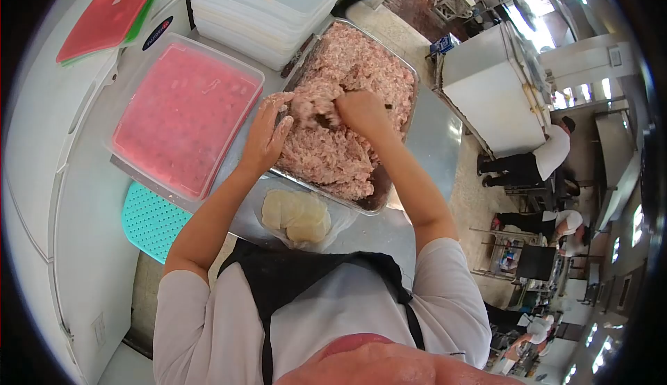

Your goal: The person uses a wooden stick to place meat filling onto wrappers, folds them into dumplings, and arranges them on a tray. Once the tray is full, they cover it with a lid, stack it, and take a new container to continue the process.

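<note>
A metal tray [379,208] heaped with pale pink ground meat [340,162] lies before me on the metal table. My left hand [265,133] is at the tray's left edge, fingers apart and smeared with meat, close to a raised clump. My right hand [364,114] is closed in the middle of the meat, its fingers wrapped round something partly hidden. A short dark piece shows beside that wrist, and a dark patch lies in front of the knuckles; blur hides the kind. Nearer my apron, a plastic bag [297,217] with pale yellowish pieces lies on the table.
Left of the tray stands a lidded plastic container [184,117] of pinkish-red contents. Behind it are stacked translucent containers [267,17]. Red and green boards [114,17] lie on a white freezer [83,142]. A turquoise perforated seat [156,222] is below. Several people work at right.
</note>
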{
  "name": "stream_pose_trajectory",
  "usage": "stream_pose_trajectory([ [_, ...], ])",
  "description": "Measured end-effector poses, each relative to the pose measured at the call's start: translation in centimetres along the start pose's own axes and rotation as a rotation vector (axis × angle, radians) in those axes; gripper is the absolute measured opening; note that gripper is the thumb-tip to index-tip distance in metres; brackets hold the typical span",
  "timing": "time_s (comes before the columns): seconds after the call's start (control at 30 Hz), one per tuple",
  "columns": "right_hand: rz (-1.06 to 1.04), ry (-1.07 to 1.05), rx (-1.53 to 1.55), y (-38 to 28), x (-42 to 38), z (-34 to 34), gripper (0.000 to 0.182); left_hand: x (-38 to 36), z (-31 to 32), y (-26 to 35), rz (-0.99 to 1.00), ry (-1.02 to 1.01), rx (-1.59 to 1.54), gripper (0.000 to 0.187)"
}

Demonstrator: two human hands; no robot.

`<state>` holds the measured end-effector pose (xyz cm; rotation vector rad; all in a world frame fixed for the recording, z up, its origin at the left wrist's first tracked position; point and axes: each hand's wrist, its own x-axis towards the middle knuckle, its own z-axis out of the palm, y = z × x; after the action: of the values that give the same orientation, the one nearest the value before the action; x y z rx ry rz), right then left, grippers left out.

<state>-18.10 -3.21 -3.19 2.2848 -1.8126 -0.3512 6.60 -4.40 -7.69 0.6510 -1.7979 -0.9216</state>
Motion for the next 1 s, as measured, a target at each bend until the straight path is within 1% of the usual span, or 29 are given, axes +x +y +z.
stream_pose_trajectory([
  [0.03,0.022,-0.032,-0.004,-1.0,-0.6,-0.2,0.014,-0.1,0.2,-0.2,0.006,-0.003,-0.001,0.040],
  [0.1,0.052,-0.063,-0.011,-2.9,-2.1,-0.8,0.014,-0.5,0.5,-1.1,-0.007,-0.007,0.102,0.039],
  [0.17,-0.065,-0.055,0.029,-4.7,-4.1,-2.3,0.013,-0.5,0.4,-0.9,-0.003,-0.010,0.100,0.039],
  [0.2,-0.147,0.037,-0.061,-5.0,-5.2,-2.6,0.013,-0.4,0.3,-0.7,-0.005,-0.007,0.104,0.039],
  [0.23,-0.147,0.039,-0.065,-4.3,-5.5,-2.8,0.013,-0.4,0.3,-0.5,-0.001,-0.004,0.103,0.039],
  [0.3,-0.222,0.091,0.056,-1.8,-6.2,-3.0,0.014,-0.2,0.1,-0.2,-0.005,-0.029,0.054,0.040],
  [0.37,-0.052,-0.122,-0.092,1.1,-5.7,-6.6,0.016,-0.4,0.2,-0.7,-0.038,-0.020,0.030,0.040],
  [0.43,0.037,-0.136,-0.191,3.1,-4.5,-10.1,0.021,-0.4,0.4,-0.8,-0.081,-0.010,0.002,0.040],
  [0.47,0.031,-0.136,-0.188,4.0,-3.2,-9.5,0.021,-0.4,0.4,-0.9,-0.061,0.023,0.009,0.039],
  [0.53,0.060,-0.019,-0.108,5.6,-0.2,-7.5,0.014,-0.3,0.3,-0.8,-0.047,0.057,0.019,0.039],
  [0.57,0.052,-0.022,-0.105,5.2,1.0,-6.0,0.014,-0.2,0.2,-0.7,-0.050,0.065,0.040,0.039],
  [0.63,-0.078,-0.168,-0.001,2.2,3.9,-3.5,0.012,-0.3,0.2,-0.8,-0.053,0.076,0.064,0.039],
  [0.7,-0.258,-0.031,-0.122,-2.4,3.0,-3.7,0.011,-0.3,0.3,-1.3,-0.031,0.083,0.108,0.039],
  [0.77,-0.276,0.002,-0.057,-4.7,0.8,-4.5,0.012,-0.3,0.1,-1.1,-0.034,0.085,0.082,0.039],
  [0.83,-0.264,-0.012,0.005,-5.7,-2.0,-5.7,0.013,-0.2,0.2,-1.0,-0.027,0.079,0.046,0.039],
  [0.93,-0.237,-0.021,0.095,-6.1,-5.6,-5.4,0.016,-0.3,0.1,-1.0,-0.016,0.050,0.107,0.039],
  [1.0,-0.207,-0.018,0.139,-4.8,-6.3,-4.8,0.019,-0.2,0.1,-0.6,-0.027,0.014,0.120,0.039],
])
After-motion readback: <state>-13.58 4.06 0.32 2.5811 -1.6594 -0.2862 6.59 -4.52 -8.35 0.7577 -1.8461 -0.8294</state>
